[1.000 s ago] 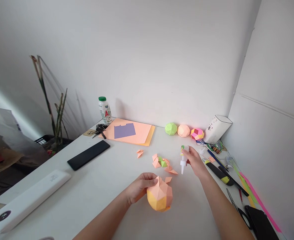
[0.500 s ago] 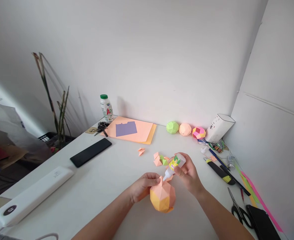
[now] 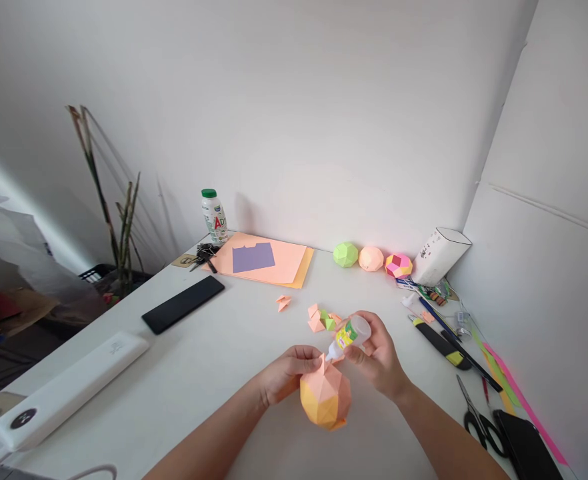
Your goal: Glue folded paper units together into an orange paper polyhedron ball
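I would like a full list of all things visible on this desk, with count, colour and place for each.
paper ball: 1, orange and yellow, front centre, under the left hand
glue bottle: 1, white, tip at the ball's top flap
folded paper pieces: several, orange and green, behind the ball
finished balls: 3, green, orange, pink-yellow, by the wall
paper sheets: orange stack, purple piece on top
drink bottle: 1, white, green cap
keys: 1 bunch, black
black slab: 1, left
white device: 1, far left
scissors: 1, black, right edge
left hand: holds the ball
right hand: holds the glue bottle
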`<state>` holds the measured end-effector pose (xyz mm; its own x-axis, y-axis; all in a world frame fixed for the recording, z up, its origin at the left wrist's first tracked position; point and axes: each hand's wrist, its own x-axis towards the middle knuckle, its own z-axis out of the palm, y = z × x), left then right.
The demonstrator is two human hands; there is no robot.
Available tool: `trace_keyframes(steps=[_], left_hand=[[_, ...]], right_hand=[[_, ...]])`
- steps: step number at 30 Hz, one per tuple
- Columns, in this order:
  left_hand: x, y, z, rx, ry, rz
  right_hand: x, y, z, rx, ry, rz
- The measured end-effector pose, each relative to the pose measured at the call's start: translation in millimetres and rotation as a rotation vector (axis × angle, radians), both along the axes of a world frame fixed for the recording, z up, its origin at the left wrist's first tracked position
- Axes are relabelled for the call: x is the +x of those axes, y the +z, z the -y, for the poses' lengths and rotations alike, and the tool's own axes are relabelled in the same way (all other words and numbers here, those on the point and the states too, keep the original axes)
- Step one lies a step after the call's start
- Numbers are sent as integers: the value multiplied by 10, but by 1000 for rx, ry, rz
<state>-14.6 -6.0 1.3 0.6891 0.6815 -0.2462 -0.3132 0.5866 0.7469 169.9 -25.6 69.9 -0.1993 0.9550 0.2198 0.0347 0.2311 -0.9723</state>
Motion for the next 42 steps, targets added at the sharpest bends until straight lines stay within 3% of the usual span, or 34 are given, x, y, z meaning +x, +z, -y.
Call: trace_keyframes(steps=[42], left_hand=[[-6,2,4,28,-26,-14]], right_hand=[[-1,-95,18,53,2,-30]])
